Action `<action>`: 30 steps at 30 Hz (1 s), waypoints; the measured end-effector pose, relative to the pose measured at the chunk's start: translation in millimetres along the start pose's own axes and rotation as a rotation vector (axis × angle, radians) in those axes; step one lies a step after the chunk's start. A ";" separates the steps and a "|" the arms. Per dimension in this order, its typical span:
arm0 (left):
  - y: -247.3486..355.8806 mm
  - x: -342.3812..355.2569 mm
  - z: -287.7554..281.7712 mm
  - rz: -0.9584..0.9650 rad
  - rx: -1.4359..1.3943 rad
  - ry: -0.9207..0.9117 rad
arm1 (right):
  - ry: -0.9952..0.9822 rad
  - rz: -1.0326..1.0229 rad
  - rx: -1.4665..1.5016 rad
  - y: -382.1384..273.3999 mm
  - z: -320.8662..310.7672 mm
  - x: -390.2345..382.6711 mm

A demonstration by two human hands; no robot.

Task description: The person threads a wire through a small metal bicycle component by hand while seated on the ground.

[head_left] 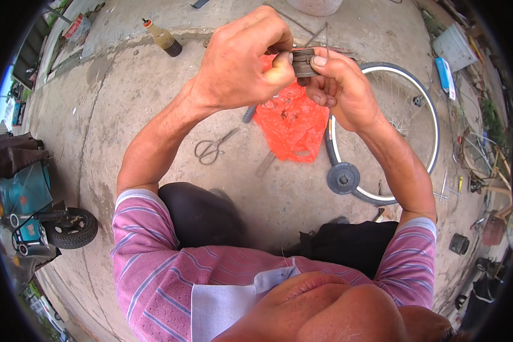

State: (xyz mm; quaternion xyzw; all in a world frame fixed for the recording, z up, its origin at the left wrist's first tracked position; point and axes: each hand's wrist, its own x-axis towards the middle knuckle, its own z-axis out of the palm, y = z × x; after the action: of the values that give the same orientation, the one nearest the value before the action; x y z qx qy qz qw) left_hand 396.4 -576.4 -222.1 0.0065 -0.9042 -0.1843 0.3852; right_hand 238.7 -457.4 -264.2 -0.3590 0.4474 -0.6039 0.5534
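Note:
Up in front of me, both hands meet on a small dark metal part [304, 64], rounded with a groove across its side. My left hand [246, 60] pinches its left side between thumb and curled fingers. On the other side my right hand [347, 88] grips it, thumb pressed on top and fingers curled beneath. A thin rod [327, 39] shows just above the right thumb; I cannot tell whether it is held. Below the hands a red plastic bag [293, 131] lies on the ground, partly hidden by them.
Right of the bag lies a bicycle wheel [437, 122] with a black round disc [343, 178] over its rim. Scissors [210, 149] and a bottle of dark liquid [164, 40] are to the left. A blue box [445, 77] leans by a white bucket [456, 45]. A scooter wheel [71, 228] stands far left.

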 end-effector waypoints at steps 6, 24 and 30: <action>-8.3 -5.5 0.3 -0.052 -0.031 -0.042 | -0.084 -0.060 -0.225 1.6 -9.2 3.2; -11.0 0.4 -1.1 -0.102 -0.141 -0.129 | -0.038 -0.091 -0.372 2.7 -8.5 5.9; -17.6 -1.6 -3.5 -0.364 -0.270 -0.287 | -0.041 -0.198 -0.503 2.7 -10.9 3.7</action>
State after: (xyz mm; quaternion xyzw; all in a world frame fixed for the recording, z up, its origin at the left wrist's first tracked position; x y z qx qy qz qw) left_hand 397.7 -593.7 -227.0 0.0911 -0.9007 -0.3686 0.2110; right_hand 229.1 -459.5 -270.6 -0.5393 0.5348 -0.5176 0.3941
